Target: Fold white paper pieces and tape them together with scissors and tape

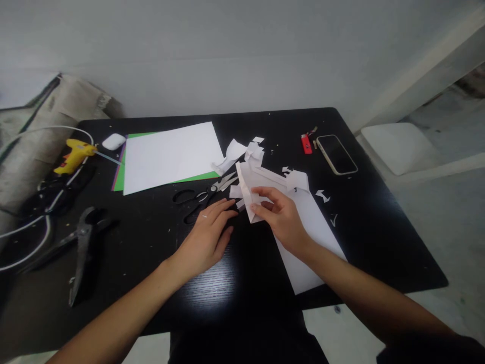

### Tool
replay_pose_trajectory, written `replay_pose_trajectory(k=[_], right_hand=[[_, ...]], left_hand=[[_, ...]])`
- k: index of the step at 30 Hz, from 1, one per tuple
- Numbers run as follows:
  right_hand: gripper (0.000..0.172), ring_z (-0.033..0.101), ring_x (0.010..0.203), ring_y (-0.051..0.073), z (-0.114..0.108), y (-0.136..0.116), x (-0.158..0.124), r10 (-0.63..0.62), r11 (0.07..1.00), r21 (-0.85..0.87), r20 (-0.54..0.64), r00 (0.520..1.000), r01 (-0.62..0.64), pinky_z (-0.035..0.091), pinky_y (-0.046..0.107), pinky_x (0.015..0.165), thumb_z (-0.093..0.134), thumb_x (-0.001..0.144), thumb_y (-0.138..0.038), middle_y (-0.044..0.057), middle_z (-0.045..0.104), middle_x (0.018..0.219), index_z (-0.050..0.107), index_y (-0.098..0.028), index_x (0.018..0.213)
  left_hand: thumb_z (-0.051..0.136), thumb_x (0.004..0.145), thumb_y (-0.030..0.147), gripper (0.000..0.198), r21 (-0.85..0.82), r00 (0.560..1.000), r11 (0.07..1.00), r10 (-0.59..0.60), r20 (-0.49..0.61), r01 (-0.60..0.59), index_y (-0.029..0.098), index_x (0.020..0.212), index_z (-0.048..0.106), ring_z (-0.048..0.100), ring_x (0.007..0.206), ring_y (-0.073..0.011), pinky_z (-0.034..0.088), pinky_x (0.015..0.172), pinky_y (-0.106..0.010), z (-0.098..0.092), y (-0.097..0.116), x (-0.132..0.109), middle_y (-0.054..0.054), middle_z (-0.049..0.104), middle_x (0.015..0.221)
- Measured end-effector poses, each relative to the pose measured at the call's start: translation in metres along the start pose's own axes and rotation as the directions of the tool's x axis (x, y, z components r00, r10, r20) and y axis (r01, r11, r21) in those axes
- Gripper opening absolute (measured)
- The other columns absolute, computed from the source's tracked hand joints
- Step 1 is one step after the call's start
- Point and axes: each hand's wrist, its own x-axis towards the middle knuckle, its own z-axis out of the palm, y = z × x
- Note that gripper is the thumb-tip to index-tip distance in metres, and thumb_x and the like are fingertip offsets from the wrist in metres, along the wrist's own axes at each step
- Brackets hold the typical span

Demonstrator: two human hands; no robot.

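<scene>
Black table (379,247), folded paper (246,192) lengthwise, far end leftward

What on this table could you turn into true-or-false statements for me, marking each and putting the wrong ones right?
1. The right hand pinches a folded white paper. True.
2. The left hand grips the yellow glue gun. False: the left hand is near the black-handled scissors; the yellow glue gun lies off to the far left.
3. A red lighter lies beside the smartphone. True.
4. The smartphone leans upright against the wall. False: it lies flat on the black tabletop.
5. A green sheet shows beneath the large white sheet. True.
</scene>
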Motion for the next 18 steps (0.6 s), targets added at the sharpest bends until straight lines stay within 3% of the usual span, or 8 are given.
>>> replay_pose_trajectory(k=[3,8,11,14,18], right_hand=[[0.031,0.067,0.08,0.017,0.001,0.0,-0.001,0.01,1.0,-0.001,0.004,1.0,-0.01,0.058,0.032,0.072,0.082,0.078,-0.027,0.003,0.075,0.113,0.077,-0.026,0.108],[0.031,0.07,0.085,0.019,0.002,0.001,-0.002,0.0,0.999,0.035,0.03,1.0,-0.001,0.058,0.034,0.077,0.083,0.077,-0.027,0.003,0.077,0.103,0.076,-0.024,0.108],[0.028,0.064,0.071,0.016,0.002,0.001,-0.003,-0.006,0.999,-0.033,0.033,0.999,0.007,0.056,0.033,0.069,0.082,0.078,-0.027,0.001,0.075,0.085,0.078,-0.024,0.106],[0.022,0.058,0.063,0.015,0.001,-0.002,-0.005,-0.017,0.994,-0.104,0.049,0.999,0.022,0.055,0.033,0.065,0.078,0.08,-0.026,-0.002,0.069,0.07,0.08,-0.024,0.103],[0.025,0.069,0.089,0.021,0.003,-0.007,-0.007,-0.038,0.995,-0.09,0.097,0.995,0.046,0.058,0.039,0.085,0.075,0.079,-0.02,0.003,0.079,0.103,0.081,-0.026,0.103]], left_hand=[[0.053,0.101,0.015,0.03,-0.018,1.0,1.0,-0.012,-0.005,0.012,0.019,0.131,0.056,0.044,0.149,-0.0306,0.042,0.121,-0.055,0.001,0.002,0.0,-0.017,0.052,0.154],[0.054,0.102,0.016,0.049,0.014,1.0,1.0,0.016,0.003,-0.016,0.022,0.15,0.05,0.042,0.152,-0.0332,0.04,0.122,-0.059,0.008,0.003,0.002,-0.015,0.053,0.156],[0.052,0.103,0.016,0.046,-0.043,0.999,0.999,0.019,-0.041,-0.021,0.021,0.148,0.053,0.051,0.145,-0.031,0.045,0.119,-0.056,0.009,0.001,0.003,-0.015,0.06,0.15],[0.053,0.104,0.017,0.034,-0.133,0.987,0.99,-0.065,-0.149,0.046,0.023,0.135,0.064,0.064,0.13,-0.0264,0.052,0.111,-0.048,0.001,-0.002,0.003,-0.011,0.069,0.136],[0.062,0.1,0.018,0.014,-0.234,0.924,0.962,-0.215,-0.316,0.143,0.022,0.108,0.073,0.072,0.1,-0.0187,0.058,0.089,-0.033,-0.011,-0.005,0.002,-0.005,0.075,0.108]])
